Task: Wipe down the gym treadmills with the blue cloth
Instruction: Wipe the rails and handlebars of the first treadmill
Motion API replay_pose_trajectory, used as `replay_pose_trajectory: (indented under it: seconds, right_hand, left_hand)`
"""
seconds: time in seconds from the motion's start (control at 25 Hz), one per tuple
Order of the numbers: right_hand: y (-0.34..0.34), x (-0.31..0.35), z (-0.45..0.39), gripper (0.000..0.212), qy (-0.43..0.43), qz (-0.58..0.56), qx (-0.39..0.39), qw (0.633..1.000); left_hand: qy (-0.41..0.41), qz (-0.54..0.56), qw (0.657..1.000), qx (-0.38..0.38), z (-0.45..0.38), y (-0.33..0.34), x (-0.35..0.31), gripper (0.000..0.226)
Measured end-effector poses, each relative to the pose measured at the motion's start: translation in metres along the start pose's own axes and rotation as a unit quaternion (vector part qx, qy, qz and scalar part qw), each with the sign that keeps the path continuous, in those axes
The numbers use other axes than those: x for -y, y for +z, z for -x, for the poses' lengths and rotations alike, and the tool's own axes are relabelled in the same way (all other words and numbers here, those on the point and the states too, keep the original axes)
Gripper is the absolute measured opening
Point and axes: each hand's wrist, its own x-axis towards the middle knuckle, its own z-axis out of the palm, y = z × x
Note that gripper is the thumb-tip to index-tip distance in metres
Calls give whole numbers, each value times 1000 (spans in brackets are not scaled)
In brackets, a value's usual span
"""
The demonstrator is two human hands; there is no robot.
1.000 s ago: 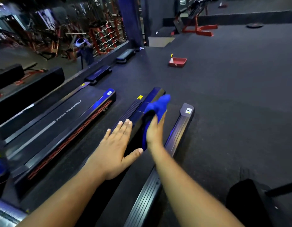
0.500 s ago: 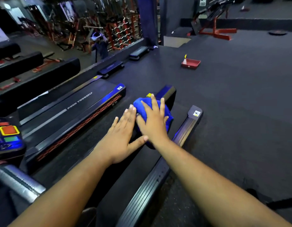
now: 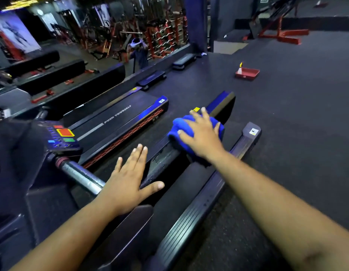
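Right hand (image 3: 202,134) farther along, flat on cloth (image 3: 178,125)

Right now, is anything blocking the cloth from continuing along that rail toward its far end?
Nothing visible does. The right hand presses the blue cloth flat on the treadmill's left side rail, and the remaining stretch to the end cap looks bare. The left hand rests behind, nearer the person.

Bright blue cloth (image 3: 181,126) on a black treadmill rail (image 3: 218,104) with a yellow sticker (image 3: 196,109). Console (image 3: 62,136) buttons red, green, blue. Red tray (image 3: 248,74) on dark grey floor (image 3: 297,114).
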Motion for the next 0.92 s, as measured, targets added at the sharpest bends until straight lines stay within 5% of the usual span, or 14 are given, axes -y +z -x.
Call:
replay_pose_trajectory:
  seconds: [0.16,0.32,0.44,0.64,0.8,0.92]
  right_hand:
    - [-13,23,-31,58,142,27,-2,990]
    - [44,94,78,64,-15,-22,-8,1000]
    - [38,69,86,74,-86,-1,1,996]
    - [46,94,61,56,98,-50,-66,992]
    - [106,125,158,62,-5,-194,-116,974]
    - [121,81,138,62,87,-299,-166,936]
  left_hand:
    - [3,36,999,-40,9,1,3,115]
    - [49,153,979,-127,10,2,8,111]
    - [71,190,966,-162,17,3,12,107]
    - [106,208,955,-182,25,2,10,109]
    - [144,266,931,-202,26,1,12,109]
    - [156,202,952,-171,25,1,11,102]
